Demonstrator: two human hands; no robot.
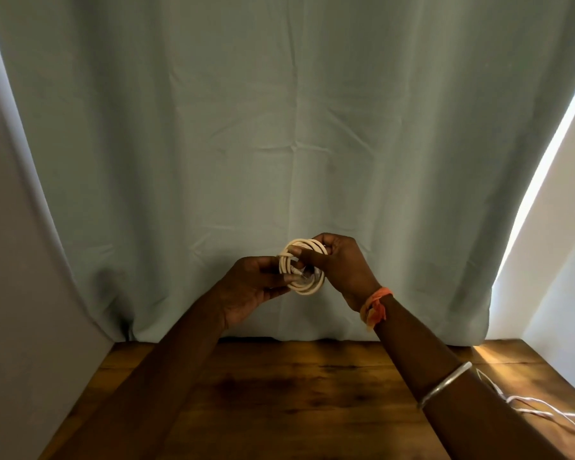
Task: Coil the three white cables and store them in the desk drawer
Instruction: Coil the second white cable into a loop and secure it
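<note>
Your left hand (251, 287) and right hand (341, 263) both pinch one coiled white cable (301, 265) above the desk (279, 393); loose cable (545, 410) lies at right

There is a single view, from a camera worn on the person's head, looking forward and slightly down. It faces a pale green curtain (279, 127) that fills most of the frame, with only the far part of the wooden bench (296, 393) along the bottom edge. Both forearms reach up from below into the middle, quite near the lens. The wide angle bends the curtain's sides outward.
</note>
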